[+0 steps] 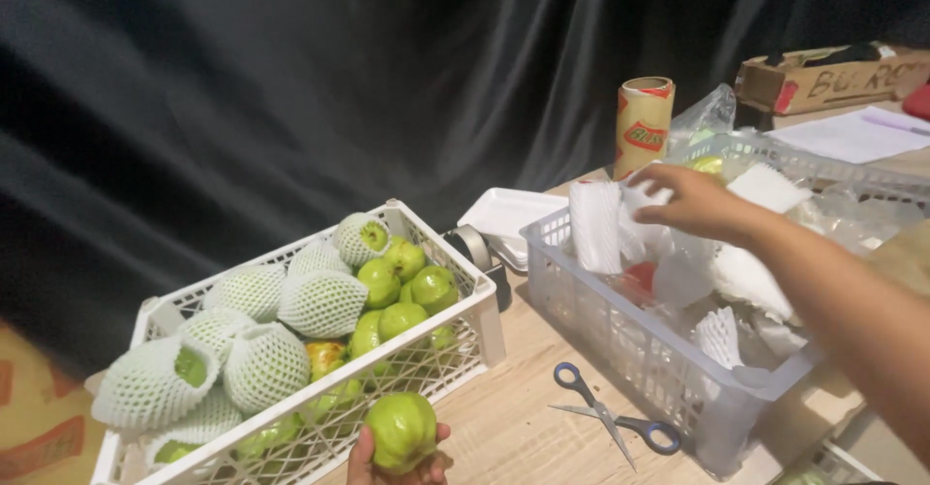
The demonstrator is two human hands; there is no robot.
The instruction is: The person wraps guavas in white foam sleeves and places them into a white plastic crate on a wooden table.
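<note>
Both hands, left hand [392, 461] and right hand [693, 202], are bare, forearm unsleeved.

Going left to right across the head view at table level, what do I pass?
White crate of guavas, some in foam nets → left hand holding a green guava → scissors → white basket of foam nets, right hand reaching in.

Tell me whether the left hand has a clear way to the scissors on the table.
Probably yes, but not free: the left hand already holds a green guava. The scissors lie open on bare wood just to its right, with nothing between them; the grey basket sits behind them.
</note>
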